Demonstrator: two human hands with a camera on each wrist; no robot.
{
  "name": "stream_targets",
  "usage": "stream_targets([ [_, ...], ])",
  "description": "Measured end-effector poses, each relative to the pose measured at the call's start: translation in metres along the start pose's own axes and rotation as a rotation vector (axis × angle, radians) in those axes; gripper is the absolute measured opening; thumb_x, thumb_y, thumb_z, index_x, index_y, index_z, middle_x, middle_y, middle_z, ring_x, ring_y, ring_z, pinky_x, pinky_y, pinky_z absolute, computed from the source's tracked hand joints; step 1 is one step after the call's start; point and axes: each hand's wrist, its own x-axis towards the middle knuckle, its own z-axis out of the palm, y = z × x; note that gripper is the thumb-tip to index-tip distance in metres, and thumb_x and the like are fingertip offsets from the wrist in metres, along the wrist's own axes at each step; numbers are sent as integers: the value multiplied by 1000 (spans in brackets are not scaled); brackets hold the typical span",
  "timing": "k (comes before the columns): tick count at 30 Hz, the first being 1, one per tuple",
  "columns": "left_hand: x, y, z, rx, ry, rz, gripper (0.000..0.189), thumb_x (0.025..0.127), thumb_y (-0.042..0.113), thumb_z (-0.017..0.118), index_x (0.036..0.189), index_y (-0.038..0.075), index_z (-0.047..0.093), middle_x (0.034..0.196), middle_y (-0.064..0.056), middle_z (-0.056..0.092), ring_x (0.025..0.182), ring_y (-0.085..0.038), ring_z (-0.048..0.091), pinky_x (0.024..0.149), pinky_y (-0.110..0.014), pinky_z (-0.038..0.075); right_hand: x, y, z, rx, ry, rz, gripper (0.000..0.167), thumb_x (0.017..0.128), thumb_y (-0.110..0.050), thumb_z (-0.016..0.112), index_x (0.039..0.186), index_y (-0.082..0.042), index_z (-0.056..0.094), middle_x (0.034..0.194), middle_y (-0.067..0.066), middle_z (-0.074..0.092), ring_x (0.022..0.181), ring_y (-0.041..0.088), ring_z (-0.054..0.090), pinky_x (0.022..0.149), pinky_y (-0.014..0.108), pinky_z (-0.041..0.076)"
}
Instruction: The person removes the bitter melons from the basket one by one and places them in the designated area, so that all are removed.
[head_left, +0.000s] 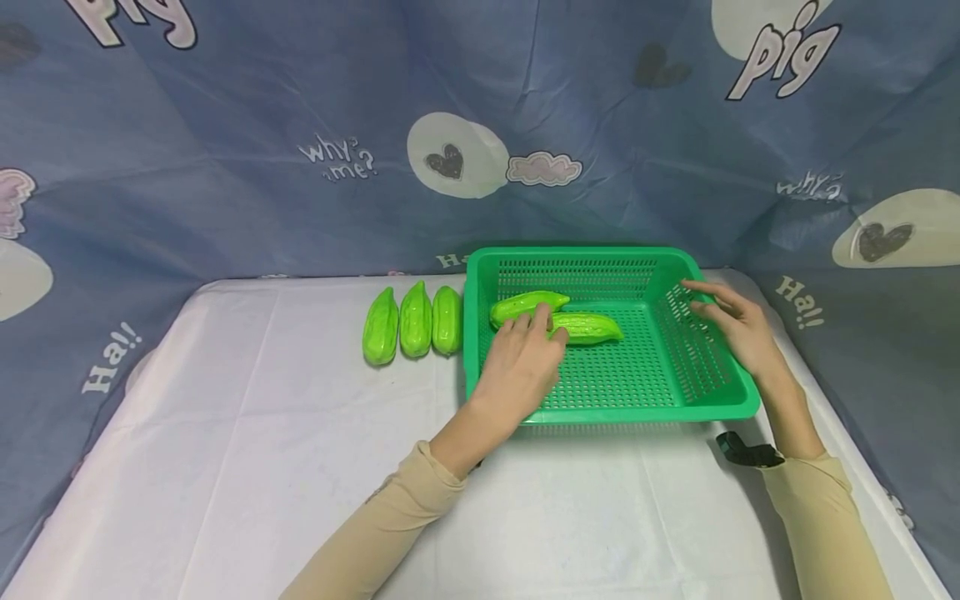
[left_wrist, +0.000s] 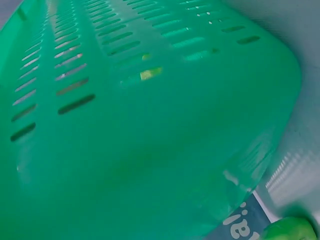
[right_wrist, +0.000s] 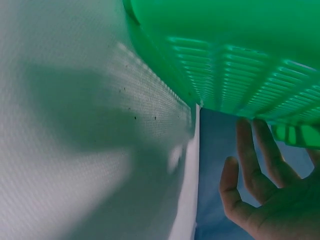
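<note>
Two bright green bitter melons lie on the left part of the green basket. My left hand reaches over the front left of the basket, fingers and thumb pinching the left end of the nearer bitter melon. Just behind the fingers lies the other bitter melon, partly covered by them. On the right, my right hand rests at the rim of the basket. Loosely spread fingers of that hand touch the basket's outer side in the right wrist view.
Left of the basket, three more bitter melons stand in a row, the middle bitter melon among them. A white cloth covers the table. Behind hangs a blue printed curtain. The basket's wall fills the left wrist view.
</note>
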Motion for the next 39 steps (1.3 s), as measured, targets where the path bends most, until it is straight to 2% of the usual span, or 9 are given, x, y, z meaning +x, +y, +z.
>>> stream_targets([
  [4, -3, -3, -1, 14, 39, -12, 29, 90, 21, 84, 118, 15, 77, 122, -8, 72, 94, -24, 71, 80, -34, 58, 0, 0, 0, -3, -3, 5, 51, 112, -39, 57, 159, -20, 54, 179, 14, 29, 165, 54, 18, 127, 81, 17],
  [8, -4, -6, -3, 22, 74, -36, 38, 88, 17, 83, 125, 12, 74, 122, -8, 76, 94, -26, 73, 79, -35, 57, 0, 0, 1, -3, -4, -2, 50, 112, -38, 57, 159, -21, 54, 178, 15, 30, 164, 56, 18, 126, 82, 16],
  [12, -7, -9, -5, 48, 118, -43, 48, 86, 20, 86, 130, 16, 69, 121, -6, 75, 92, -27, 74, 75, -34, 55, 0, 1, 2, -3, -3, -9, 50, 112, -38, 56, 160, -22, 54, 178, 15, 30, 163, 57, 18, 125, 83, 17],
  [16, -10, -12, -6, 78, 170, -39, 47, 83, 21, 88, 126, 20, 69, 120, -4, 73, 87, -28, 72, 71, -34, 52, -1, 2, 2, 4, -2, -16, 49, 112, -37, 56, 159, -23, 55, 178, 15, 30, 163, 57, 18, 125, 83, 17],
  [18, -12, -14, -6, 87, 174, -43, 46, 83, 22, 88, 125, 21, 69, 122, -5, 73, 86, -29, 71, 70, -35, 51, -1, 2, 2, 6, 1, -19, 49, 112, -37, 57, 159, -23, 55, 178, 15, 31, 163, 57, 19, 125, 83, 17],
  [25, -15, -18, -13, 86, 118, -66, 47, 88, 31, 84, 134, 27, 71, 126, -9, 77, 100, -35, 73, 80, -41, 52, 0, 1, 2, 9, 0, -16, 50, 112, -37, 57, 158, -17, 56, 177, 16, 32, 165, 53, 18, 127, 80, 16],
  [31, -16, -24, -14, 111, 140, -63, 40, 91, 35, 84, 130, 29, 75, 128, -8, 76, 104, -37, 71, 84, -45, 52, -1, 1, 2, 13, 5, -23, 49, 112, -36, 57, 158, -18, 56, 177, 14, 33, 165, 53, 19, 128, 79, 17],
  [39, -17, -37, -19, 118, 178, -110, 32, 97, 25, 75, 129, 26, 75, 135, -13, 69, 104, -37, 68, 87, -46, 54, 0, 0, 1, 10, 5, -21, 50, 112, -36, 57, 158, -16, 56, 177, 15, 33, 165, 52, 18, 129, 78, 16],
])
